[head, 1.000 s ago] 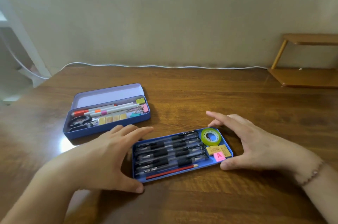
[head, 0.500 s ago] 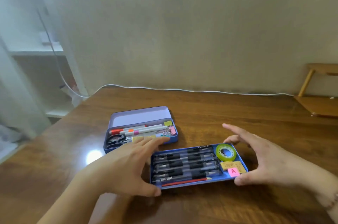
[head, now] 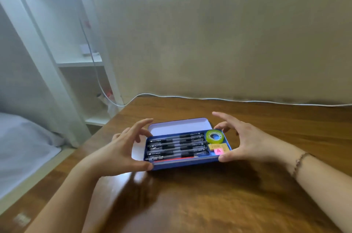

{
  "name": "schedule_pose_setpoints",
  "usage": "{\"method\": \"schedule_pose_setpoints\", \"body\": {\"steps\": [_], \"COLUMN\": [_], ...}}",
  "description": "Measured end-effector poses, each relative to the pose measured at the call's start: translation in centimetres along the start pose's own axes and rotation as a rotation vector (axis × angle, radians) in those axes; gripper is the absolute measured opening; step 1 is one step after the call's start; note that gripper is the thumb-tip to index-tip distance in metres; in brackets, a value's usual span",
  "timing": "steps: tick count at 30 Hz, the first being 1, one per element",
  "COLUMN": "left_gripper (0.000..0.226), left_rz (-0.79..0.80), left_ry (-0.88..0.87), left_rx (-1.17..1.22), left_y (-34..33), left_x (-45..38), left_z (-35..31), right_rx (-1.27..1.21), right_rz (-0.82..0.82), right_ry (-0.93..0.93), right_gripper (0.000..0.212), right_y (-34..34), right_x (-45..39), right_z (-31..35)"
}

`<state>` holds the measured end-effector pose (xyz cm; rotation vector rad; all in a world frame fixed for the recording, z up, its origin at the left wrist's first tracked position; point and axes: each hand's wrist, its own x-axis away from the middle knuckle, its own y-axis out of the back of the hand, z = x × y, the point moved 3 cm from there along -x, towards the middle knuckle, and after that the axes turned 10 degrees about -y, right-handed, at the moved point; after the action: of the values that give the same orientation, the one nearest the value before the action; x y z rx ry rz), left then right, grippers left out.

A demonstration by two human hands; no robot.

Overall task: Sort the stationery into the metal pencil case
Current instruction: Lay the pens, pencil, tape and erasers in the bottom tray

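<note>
Stationery appears fully sorted. The metal pencil case [head: 187, 164] sits on the wooden table [head: 219, 200] with its lid [head: 178, 127] up at the back. A filled tray on top carries black pens [head: 176, 147], a green tape roll [head: 214, 136], yellow erasers [head: 218, 146] and a pink note [head: 218, 151]. The left hand [head: 118, 154] and right hand [head: 245, 142] flank the case ends, fingers spread, thumbs touching the front corners; neither pinches anything. Remaining step, by judgement: closing the lid.
</note>
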<state>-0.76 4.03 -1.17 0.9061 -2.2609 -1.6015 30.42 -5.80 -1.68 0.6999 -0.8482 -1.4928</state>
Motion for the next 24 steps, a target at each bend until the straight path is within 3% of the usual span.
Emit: {"method": "schedule_pose_setpoints", "body": {"steps": [10, 24], "left_gripper": [0.099, 0.107], "left_rz": [0.015, 0.036], "left_ry": [0.059, 0.131], "left_rx": [0.022, -0.065], "left_y": [-0.9, -1.0], "left_x": [-0.6, -0.8], "left_z": [2.5, 1.5], "right_rx": [0.019, 0.301], "right_rz": [0.034, -0.010], "right_ry": [-0.006, -0.001], "right_gripper": [0.110, 0.096], "right_y": [-1.7, -2.1], "right_x": [-2.8, -2.0], "right_z": [-0.3, -0.4]}}
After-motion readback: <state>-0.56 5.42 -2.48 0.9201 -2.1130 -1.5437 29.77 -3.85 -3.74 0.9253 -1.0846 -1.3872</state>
